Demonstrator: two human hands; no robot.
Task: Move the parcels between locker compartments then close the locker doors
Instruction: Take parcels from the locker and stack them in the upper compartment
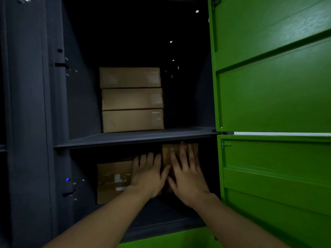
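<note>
head view: locker seen w/ two compartments open; green doors swung out to the right, upper door (272, 72) above lower door (279, 176). Upper compartment (82, 104): stack of three parcels (132, 99) is set on the shelf (136, 137); brown cardboard, edges roughly aligned, towards the back. Lower compartment (161, 209): both hands are reached inside; left parcel (112, 181) is placed on the left w/ a white label showing; right parcel (166, 153) is stood taller at the back right, mostly hidden behind the hand. Left hand (148, 174): fingers straight, close together, laid over the right edge of left parcel; nothing gripped. Right hand (188, 173): fingers spread wide and straight, laid flat vs. the front of right parcel; no curl round it seen. Thumbs nearly touching btw the two parcels. Blue LED (67, 179) is lit on the dark frame left of lower compartment.
</note>
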